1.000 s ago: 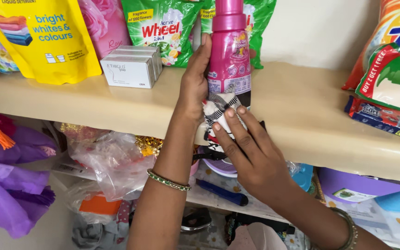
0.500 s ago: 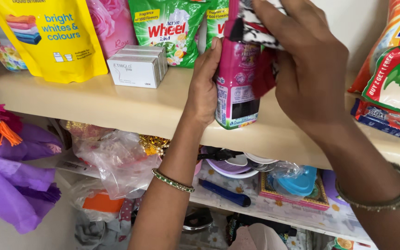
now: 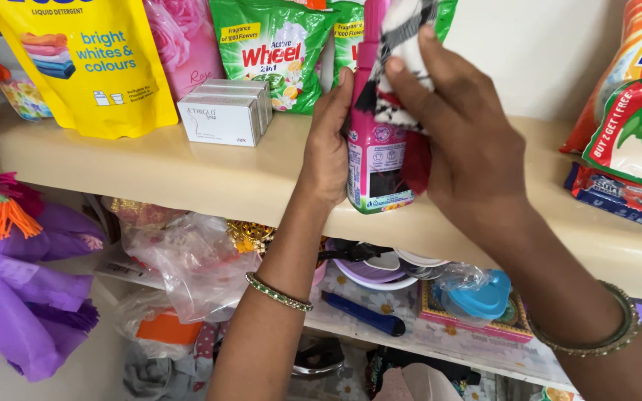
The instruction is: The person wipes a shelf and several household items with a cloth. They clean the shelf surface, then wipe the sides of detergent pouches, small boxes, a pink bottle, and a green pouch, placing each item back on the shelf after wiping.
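Note:
A pink plastic bottle (image 3: 377, 160) is tipped slightly off the cream shelf (image 3: 187, 178), its base just above the shelf's front edge. My left hand (image 3: 328, 145) grips the bottle's left side. Against the upper part of the bottle, my right hand (image 3: 461, 145) presses a black-and-white checked cloth (image 3: 403, 59). The cloth and my fingers cover the bottle's neck and cap. Both wrists wear thin bangles.
On the shelf stand a yellow detergent pouch (image 3: 87, 67), white soap boxes (image 3: 224, 115), green detergent packets (image 3: 276, 52) and, at right, orange and red packets (image 3: 633, 134). Below are purple tassels (image 3: 16, 282), plastic bags (image 3: 187, 260), plates and a blue lid (image 3: 484, 297).
The bottle has been lifted and tilted off the shelf. My right hand has risen with the cloth from the bottle's base to its upper part.

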